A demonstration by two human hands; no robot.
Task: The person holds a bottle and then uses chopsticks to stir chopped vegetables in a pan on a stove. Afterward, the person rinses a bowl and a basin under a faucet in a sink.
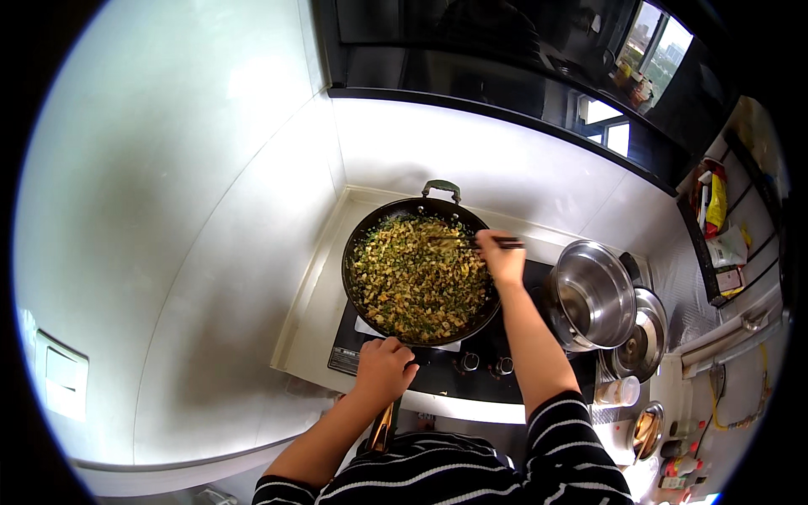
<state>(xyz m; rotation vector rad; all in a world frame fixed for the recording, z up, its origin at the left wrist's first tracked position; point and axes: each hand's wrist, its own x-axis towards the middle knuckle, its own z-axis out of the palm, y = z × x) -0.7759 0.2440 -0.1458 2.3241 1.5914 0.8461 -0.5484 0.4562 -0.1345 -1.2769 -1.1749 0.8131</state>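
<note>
A large black wok (347, 278) sits on the stove, filled with finely chopped green, yellow and brown food (417, 278). My left hand (387, 369) is closed at the wok's near rim, round its long handle (383, 427), whose end shows below the hand toward my body. Over the right part of the wok, my right hand (502, 259) grips a pair of dark chopsticks (510, 242). Their tips reach left into the food, where they look blurred. A loop handle (442, 187) stands out from the wok's far rim.
Right of the wok, a steel pot (596, 295) stands on the black stove (438, 379), with a lid (644, 337) beside it. A jar (619, 392) and a bowl (646, 431) are nearer me. A dark cabinet (505, 76) hangs above; a wall (210, 252) bounds the left.
</note>
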